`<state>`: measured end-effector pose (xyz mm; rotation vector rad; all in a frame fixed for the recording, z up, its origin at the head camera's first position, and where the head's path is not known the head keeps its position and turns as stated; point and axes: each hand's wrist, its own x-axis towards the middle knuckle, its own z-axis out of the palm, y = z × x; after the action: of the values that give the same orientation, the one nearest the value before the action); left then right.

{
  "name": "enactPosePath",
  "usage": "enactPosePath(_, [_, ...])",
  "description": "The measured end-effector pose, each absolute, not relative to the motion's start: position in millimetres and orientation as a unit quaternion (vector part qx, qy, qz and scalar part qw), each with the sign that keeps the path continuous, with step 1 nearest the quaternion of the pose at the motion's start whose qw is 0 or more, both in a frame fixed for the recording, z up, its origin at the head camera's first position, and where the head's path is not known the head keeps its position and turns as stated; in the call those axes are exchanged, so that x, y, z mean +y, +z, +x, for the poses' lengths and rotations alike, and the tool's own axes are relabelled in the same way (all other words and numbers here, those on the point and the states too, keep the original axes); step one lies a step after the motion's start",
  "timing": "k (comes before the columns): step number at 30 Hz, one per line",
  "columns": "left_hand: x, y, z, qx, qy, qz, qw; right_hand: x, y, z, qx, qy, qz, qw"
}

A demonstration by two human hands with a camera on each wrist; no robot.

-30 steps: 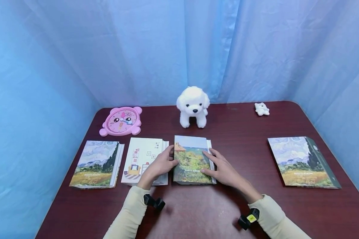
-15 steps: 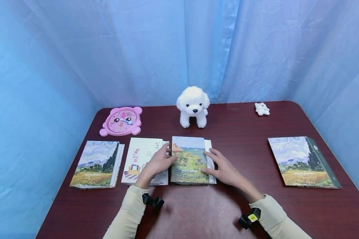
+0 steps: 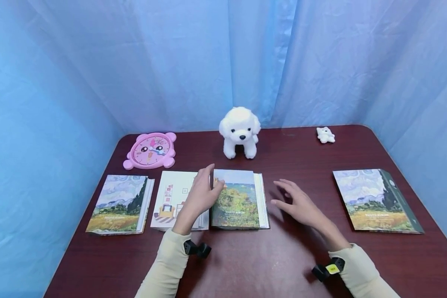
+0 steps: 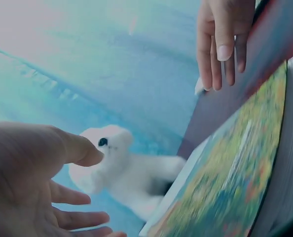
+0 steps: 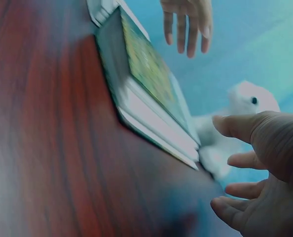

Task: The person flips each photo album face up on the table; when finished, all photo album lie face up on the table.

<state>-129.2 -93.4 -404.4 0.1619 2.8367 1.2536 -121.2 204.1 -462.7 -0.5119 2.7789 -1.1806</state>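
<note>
In the head view a photo album [image 3: 235, 203] with a garden-and-sea painting on its cover lies on the table, pages toward the right. My left hand [image 3: 199, 196] hovers over its left edge and overlaps a white photo album [image 3: 167, 188] with a drawn armchair. Thumb and fingers of that hand are spread and hold nothing; the left wrist view shows the fingers [image 4: 82, 217] apart from the cover. Off the garden album's right side, my right hand [image 3: 301, 207] is in the air, fingers loosely extended, with a gap to the pages in the right wrist view.
Albums with a wheat-field painting lie at the far left [image 3: 117, 203] and far right [image 3: 368, 203]. Behind stand a pink clock [image 3: 150, 151], a white plush dog [image 3: 240, 132] and a small white plush toy [image 3: 325, 135]. Blue curtains [image 3: 171, 62] enclose the table [image 3: 246, 265].
The garden album has shifted slightly left, beside the white album. My right hand has let go and drawn off to the right; my left hand has lifted away from the album's edge.
</note>
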Motion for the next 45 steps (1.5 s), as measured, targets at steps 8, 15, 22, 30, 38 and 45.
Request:
enactPosePath(8, [-53,-408,-132,0.869,0.484,0.094,0.04,264,-453,-117,0.921,-0.37,-0.117,0.013])
enactPosePath(15, [-3,-415,-129,0.833,0.532,0.122,0.092,315,-440,-101,0.923,-0.381,-0.054,0.01])
enactPosePath(22, [46,-426,-121,0.815,0.548,0.133,0.136,360,-437,-86,0.937,-0.349,-0.01,-0.009])
enactPosePath(30, [88,-446,-119,0.823,0.531,0.136,0.147,395,-435,-73,0.938,-0.344,0.05,-0.016])
enactPosePath(38, [123,-462,-118,0.834,0.506,0.158,0.155,421,-441,-68,0.937,-0.339,0.085,-0.006])
enactPosePath(45, [154,-467,-117,0.84,0.488,0.168,0.166,439,-449,-66,0.938,-0.335,0.089,0.005])
